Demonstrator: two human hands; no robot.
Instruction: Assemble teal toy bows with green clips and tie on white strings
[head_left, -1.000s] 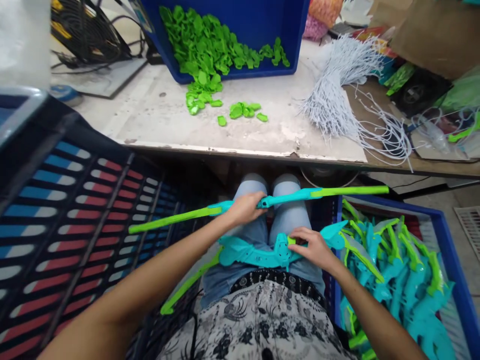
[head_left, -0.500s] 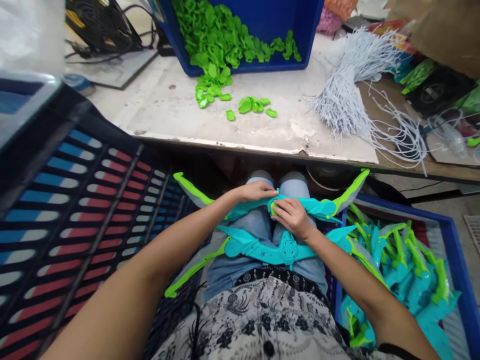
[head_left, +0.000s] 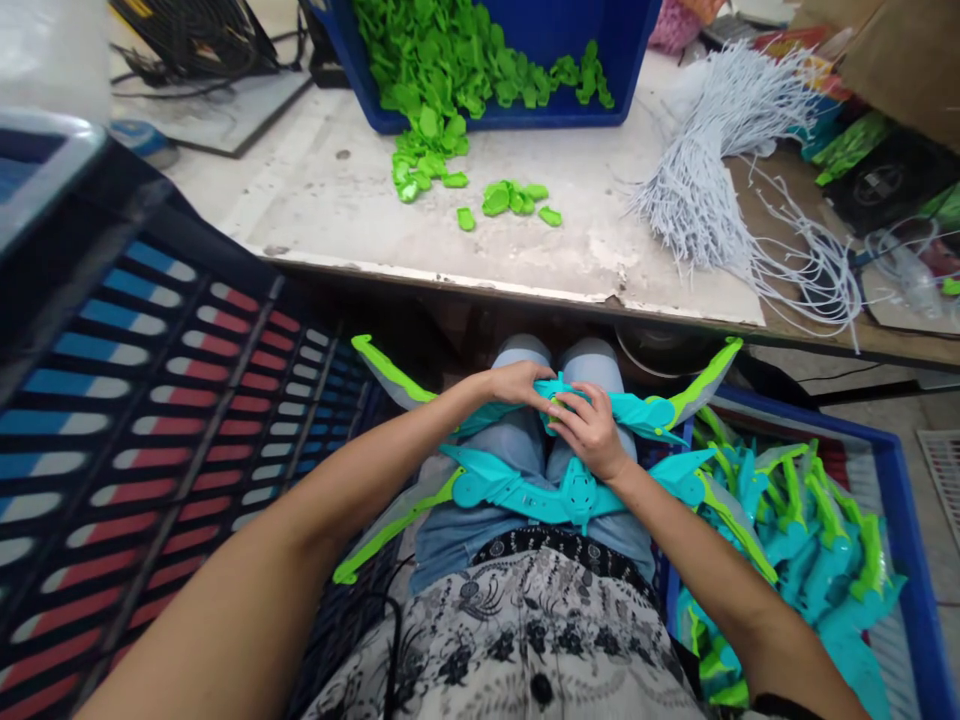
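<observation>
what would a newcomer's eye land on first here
Probably the bright green plastic pieces spilling from the blue bin onto the worktable. Next, two turquoise-and-green plastic bows across the person's lap, the left hand and right hand on the farther bow. White cords bundled at the worktable's right stand out too.

bundle of white cords [head_left: 701, 185] on a worn white tabletop [head_left: 322, 205], dark slatted crate [head_left: 154, 205] at left, brown cardboard [head_left: 904, 65] at upper right

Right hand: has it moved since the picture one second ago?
Yes. The right hand has moved forward, toward the table, and leftward, now at the farther bow-shaped piece.
</observation>
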